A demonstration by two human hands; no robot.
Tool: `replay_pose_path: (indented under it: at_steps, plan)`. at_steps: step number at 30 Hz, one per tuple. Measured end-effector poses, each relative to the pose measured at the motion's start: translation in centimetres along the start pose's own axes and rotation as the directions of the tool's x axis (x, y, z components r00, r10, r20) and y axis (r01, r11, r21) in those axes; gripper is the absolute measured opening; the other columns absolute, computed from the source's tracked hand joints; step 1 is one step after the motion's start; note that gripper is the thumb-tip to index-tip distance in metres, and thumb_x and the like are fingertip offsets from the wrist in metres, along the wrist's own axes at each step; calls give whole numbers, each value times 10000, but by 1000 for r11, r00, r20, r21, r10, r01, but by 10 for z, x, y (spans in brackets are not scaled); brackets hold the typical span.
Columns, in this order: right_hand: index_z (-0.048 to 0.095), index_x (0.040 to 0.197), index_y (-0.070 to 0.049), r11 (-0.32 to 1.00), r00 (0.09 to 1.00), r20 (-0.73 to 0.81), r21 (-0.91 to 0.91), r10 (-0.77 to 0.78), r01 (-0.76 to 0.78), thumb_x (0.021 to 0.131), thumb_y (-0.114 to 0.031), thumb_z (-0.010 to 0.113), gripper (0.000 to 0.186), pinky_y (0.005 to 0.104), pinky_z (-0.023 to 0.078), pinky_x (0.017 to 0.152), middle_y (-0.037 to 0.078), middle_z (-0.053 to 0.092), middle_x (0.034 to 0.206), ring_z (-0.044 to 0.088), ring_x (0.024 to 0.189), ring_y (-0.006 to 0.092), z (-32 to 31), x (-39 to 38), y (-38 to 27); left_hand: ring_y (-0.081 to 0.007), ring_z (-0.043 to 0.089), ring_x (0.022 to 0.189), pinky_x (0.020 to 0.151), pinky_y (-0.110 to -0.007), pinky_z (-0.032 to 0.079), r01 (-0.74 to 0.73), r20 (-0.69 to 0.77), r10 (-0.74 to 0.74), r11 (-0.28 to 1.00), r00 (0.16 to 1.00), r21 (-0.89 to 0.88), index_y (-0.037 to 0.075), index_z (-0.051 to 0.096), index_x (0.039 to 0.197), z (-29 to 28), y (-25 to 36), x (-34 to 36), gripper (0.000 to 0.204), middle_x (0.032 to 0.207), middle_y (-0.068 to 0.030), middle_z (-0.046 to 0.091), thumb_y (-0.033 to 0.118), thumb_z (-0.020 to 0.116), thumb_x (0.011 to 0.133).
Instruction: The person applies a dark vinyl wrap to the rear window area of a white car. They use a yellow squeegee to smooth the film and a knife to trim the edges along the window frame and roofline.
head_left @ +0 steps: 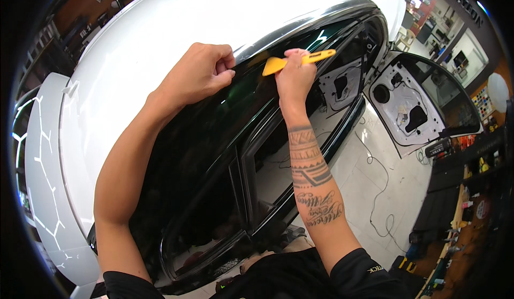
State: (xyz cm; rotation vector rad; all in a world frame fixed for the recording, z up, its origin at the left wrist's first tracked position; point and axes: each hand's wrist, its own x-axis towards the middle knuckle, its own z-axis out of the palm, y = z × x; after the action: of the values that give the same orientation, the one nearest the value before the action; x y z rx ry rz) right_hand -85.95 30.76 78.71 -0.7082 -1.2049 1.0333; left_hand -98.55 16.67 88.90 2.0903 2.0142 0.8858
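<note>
Head view: of two hands, the left hand point(204, 73) is hanging bent at the wrist, fingers curled toward the thumb; whether it is gripping anything, I cannot tell. The right hand point(296, 79), wrist nearly straight, is grasping one yellow scraper point(309, 59) over the dark window point(214, 117), near the silver trim point(281, 30). The scraper's long axis is slanting, its flared blade pointing left and slightly down, its handle right and up.
</note>
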Motion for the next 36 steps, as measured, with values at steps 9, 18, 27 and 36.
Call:
replay_pose_path:
  at_steps: [9,18,27,36]
  plan:
    - [558,910,30,990,993,118,-139,3,13,992,-152,468,219,381,540,589,171,620,749,659,635,292,18,-72,-27,-76,506,600,565,-262,433,-13,-6,12,995,1000,-102,-31,656,811,1,-15,3,113,641,-6,570,79,677,821]
    - [548,909,28,987,974,221,-157,53,-18,982,-125,452,195,345,527,514,145,599,661,654,549,242,40,-178,-54,-102,519,603,581,-279,444,-64,-23,62,995,998,-83,-41,669,786,5,-23,11,173,632,-45,589,131,689,797]
    - [517,983,-8,996,929,364,23,70,-84,1023,-134,450,148,349,499,568,127,585,727,628,606,253,51,-233,-74,-148,544,618,612,-309,463,-91,-30,90,995,995,-33,-39,676,806,3,-22,12,195,644,-83,601,155,698,812]
    - [558,1003,-39,830,887,320,346,333,-437,994,-157,626,136,222,493,466,69,635,749,616,546,112,-50,-125,-67,-354,632,683,659,-413,499,-108,-64,122,975,990,194,-17,627,800,5,-10,4,234,694,-179,639,180,754,797]
